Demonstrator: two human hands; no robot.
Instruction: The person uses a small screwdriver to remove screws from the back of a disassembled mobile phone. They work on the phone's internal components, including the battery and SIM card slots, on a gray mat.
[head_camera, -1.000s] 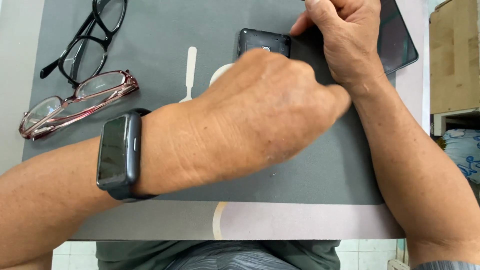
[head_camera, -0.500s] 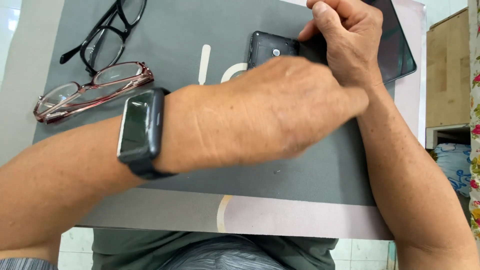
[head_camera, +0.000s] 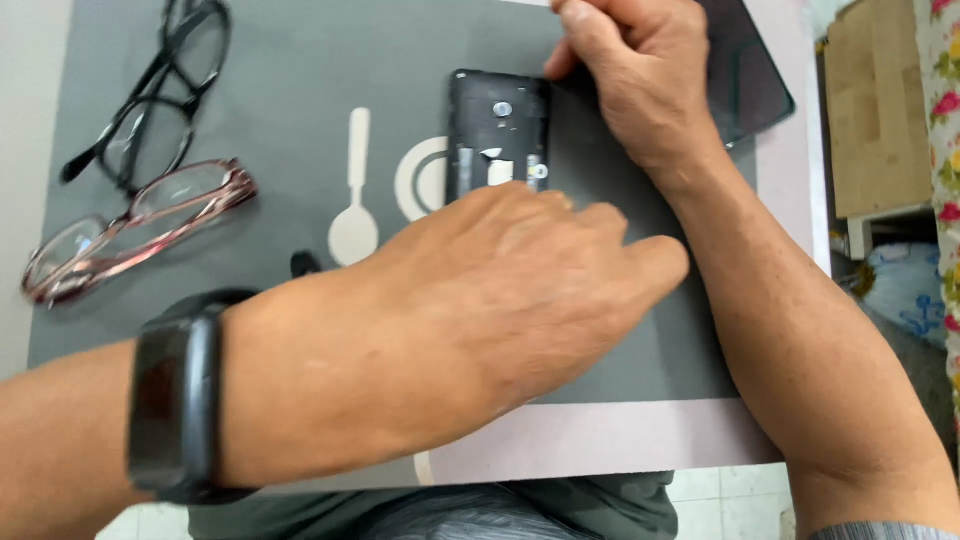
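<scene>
- Since the earlier frame your left hand has slid lower and to the left, so more of the phone now shows above your knuckles.
- Your left hand lies across the grey mat, fingers curled under, just below the phone; I cannot tell if it holds anything.
- Your right hand presses on the phone's upper right corner, fingers bent and close together; whether they grip it, I cannot tell.
- You see the phone lying flat on the mat, back cover off, dark inner parts showing.
- Black glasses and reddish glasses lie at the left of the mat, near each other.
- On your left wrist sits a black watch.
- Under the mat is the pale worktop.
</scene>
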